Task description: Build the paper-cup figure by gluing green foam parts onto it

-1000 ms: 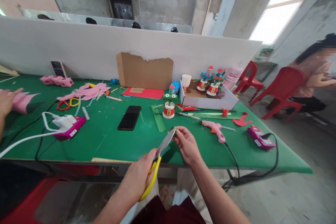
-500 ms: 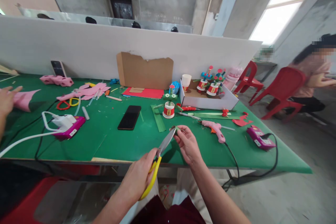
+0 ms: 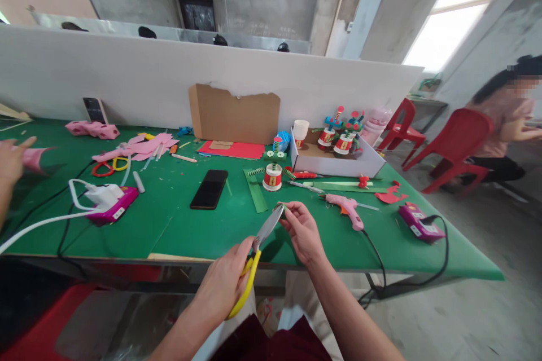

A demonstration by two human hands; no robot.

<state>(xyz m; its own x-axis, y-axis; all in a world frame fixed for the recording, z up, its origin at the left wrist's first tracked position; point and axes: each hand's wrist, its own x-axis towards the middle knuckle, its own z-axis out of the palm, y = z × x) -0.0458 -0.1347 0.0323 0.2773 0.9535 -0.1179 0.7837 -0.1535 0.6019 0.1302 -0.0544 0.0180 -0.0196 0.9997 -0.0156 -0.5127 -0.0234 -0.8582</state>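
Note:
Yellow-handled scissors (image 3: 244, 287) are gripped in my left hand (image 3: 224, 282), their blades pointing up and to the right. Between the fingertips of my right hand (image 3: 302, 231) is a small green piece (image 3: 283, 213), probably paper, mostly hidden by the fingers. The blade tips meet this piece. Just beyond my hands stands a red and white paper-cup figure (image 3: 272, 176) with coiled green arms and round eyes. A green paper strip (image 3: 256, 192) lies flat to its left. To the right of my right hand rests a pink glue gun (image 3: 345, 208).
A white box (image 3: 339, 166) with several cup figures stands at the back right. A black phone (image 3: 209, 189) lies left of centre. Purple power strips (image 3: 421, 224) sit at both sides. Another person's hand (image 3: 11, 163) holds pink material at the far left.
The scissor blades have closed somewhat at the green piece, while my hands stay in nearly the same place. The other person's hand at the left has shifted slightly with the pink material.

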